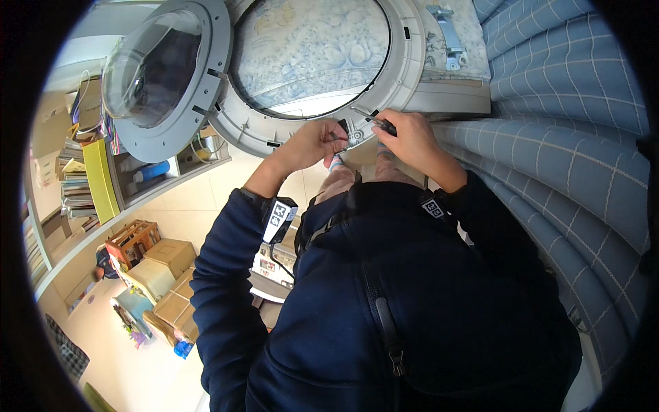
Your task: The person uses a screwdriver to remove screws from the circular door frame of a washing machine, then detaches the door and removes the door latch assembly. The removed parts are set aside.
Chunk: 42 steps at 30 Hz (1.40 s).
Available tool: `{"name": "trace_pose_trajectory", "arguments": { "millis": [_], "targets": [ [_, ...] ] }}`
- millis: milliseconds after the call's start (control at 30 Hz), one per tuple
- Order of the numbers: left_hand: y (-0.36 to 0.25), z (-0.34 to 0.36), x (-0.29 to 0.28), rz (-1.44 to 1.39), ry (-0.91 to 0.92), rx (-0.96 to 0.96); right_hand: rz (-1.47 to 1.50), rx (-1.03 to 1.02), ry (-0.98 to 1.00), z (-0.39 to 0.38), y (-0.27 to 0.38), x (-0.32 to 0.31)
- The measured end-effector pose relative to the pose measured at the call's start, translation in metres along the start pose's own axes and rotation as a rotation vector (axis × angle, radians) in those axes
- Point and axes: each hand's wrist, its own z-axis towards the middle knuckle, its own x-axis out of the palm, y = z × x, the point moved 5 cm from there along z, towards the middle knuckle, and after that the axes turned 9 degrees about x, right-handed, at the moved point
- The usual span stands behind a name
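A light grey plastic front panel (247, 137) with a big round opening lies in front of me, much like a washing machine's. Its round door (209, 75), with a clear bulging bowl, is swung out to the left. At the near rim, my left hand (312, 145) has its thumb and fingers pinched together beside a small light-coloured fitting (355, 136). What those fingertips hold is too small to make out. My right hand (413, 141) grips a screwdriver (387, 128) by its dark handle. The metal shaft points up and left over the rim, apart from the fitting.
Blue-white flowered fabric (316, 51) shows through the opening. A metal bracket (449, 41) lies to the right of the ring. Checked blue cloth (556, 103) hangs along the right side. On the left stand a shelf (137, 196) with books and several boxes (168, 257).
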Motion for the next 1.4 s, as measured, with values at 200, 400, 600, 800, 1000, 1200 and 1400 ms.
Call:
{"name": "trace_pose_trajectory", "arguments": {
  "millis": [200,400,600,800,1000,1200,1400],
  "targets": [
    [-0.007,0.005,0.000,0.238,0.090,-0.048,-0.022,-0.017,-0.038,0.000,-0.002,0.002],
    [-0.009,0.005,0.004,0.156,0.101,-0.065,-0.016,-0.036,-0.081,0.002,-0.001,0.003],
    [0.002,0.006,0.002,0.082,0.080,-0.037,-0.023,-0.035,-0.103,-0.001,0.001,0.003],
    [0.004,0.007,0.002,0.057,0.057,0.012,-0.109,-0.065,-0.090,-0.001,0.004,0.002],
    [-0.011,0.002,-0.009,0.148,0.118,-0.174,-0.064,-0.056,-0.099,-0.001,0.002,0.002],
    [-0.013,0.011,-0.002,0.213,0.098,-0.113,-0.022,-0.064,-0.139,-0.001,0.001,0.004],
    [-0.007,0.014,-0.004,0.233,0.085,-0.195,-0.030,-0.056,-0.144,-0.001,-0.001,0.006]
  ]
}}
